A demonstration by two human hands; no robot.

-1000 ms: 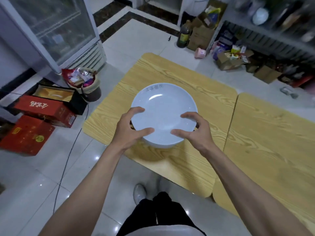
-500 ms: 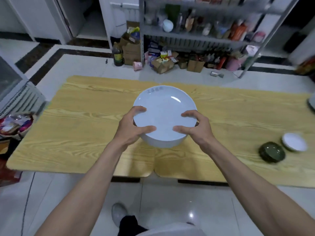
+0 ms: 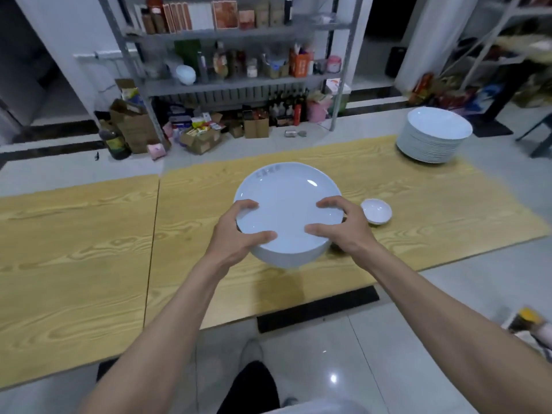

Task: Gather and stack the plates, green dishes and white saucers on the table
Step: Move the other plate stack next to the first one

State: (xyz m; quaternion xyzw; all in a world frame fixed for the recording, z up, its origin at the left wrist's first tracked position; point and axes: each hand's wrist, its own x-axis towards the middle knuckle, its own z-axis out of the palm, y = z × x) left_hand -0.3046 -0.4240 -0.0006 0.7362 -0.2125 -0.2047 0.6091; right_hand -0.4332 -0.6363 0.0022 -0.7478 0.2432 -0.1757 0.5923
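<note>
grip: my left hand (image 3: 239, 234) + right hand (image 3: 337, 231) clamp white plate (image 3: 286, 210) by near rim, thumbs on top | pos: above wooden table (image 3: 89, 234), plate stack (image 3: 433, 141) far right | risk: glaze slips; I could clip white saucer (image 3: 376, 211) beside right hand

I see the held plates (image 3: 288, 210), white and glossy, level above the table (image 3: 89, 249) near its front edge. The white saucers (image 3: 376, 211) sit nested just at their 3 o'clock. The tall plate stack (image 3: 433, 138) stands well apart at 1 o'clock.
</note>
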